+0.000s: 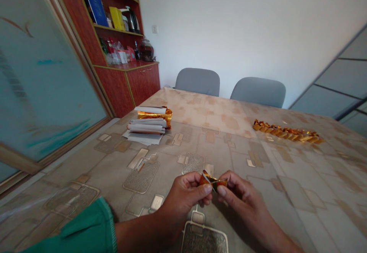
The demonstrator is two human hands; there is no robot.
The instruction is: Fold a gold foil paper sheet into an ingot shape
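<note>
1. I have the left hand (185,193) and the right hand (241,195) close together just above the worktop (200,161), near the edge nearest me.
2. Both hands are clamped on one small piece of gold-orange foil (212,180), pinched between thumbs and fingers. It sits between the hands, off the worktop, and a pale reverse side shows at its fold. I cannot make out its exact shape behind the fingers.
3. A green sleeve (77,226) covers the left arm down to the forearm.
4. Ahead and to my left on the worktop sits a stack of white paper slips (147,128), with a gold foil bundle (155,115) tucked among them, well apart from both hands.
5. To my right lies a long row of folded gold foil pieces (286,132), also well away from the hands.
6. The worktop has a beige patterned cover. Beyond its far edge stand two grey chairs (197,81) (259,92), and a red wooden cabinet (126,84) with loaded shelves stands at the far left corner.
</note>
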